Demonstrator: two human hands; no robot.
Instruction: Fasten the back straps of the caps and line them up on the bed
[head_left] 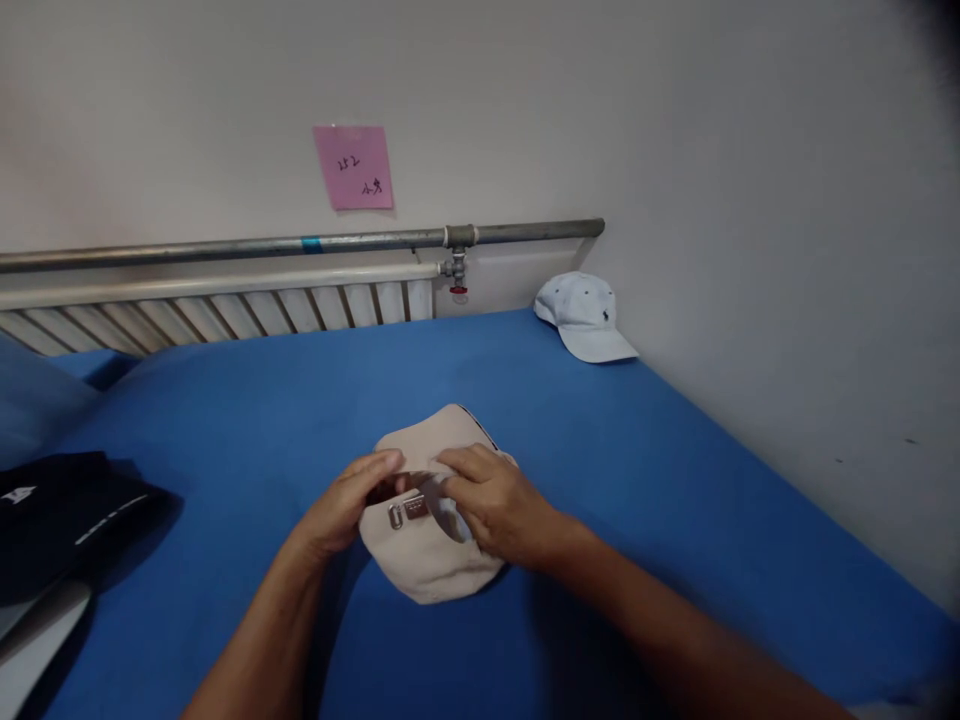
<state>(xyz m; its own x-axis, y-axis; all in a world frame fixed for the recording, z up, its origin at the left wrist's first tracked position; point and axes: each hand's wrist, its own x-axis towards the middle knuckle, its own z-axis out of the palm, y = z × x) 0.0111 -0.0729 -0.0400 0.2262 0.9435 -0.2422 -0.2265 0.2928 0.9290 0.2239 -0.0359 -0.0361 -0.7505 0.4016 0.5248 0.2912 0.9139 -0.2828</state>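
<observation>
A beige cap (431,560) lies on the blue sheet (637,480) with its back toward me. My left hand (345,505) grips the left side of its rear opening, fingertips over the strap. My right hand (499,505) holds the right side, fingers curled on the fabric near the metal buckle (405,513) of the strap. The two hands nearly meet above the buckle.
A white cap (585,318) sits at the far corner by the wall. A black cap or garment (60,515) lies at the left. A radiator (225,310) and metal pipe (300,243) run along the back wall, with a pink note (353,167) above.
</observation>
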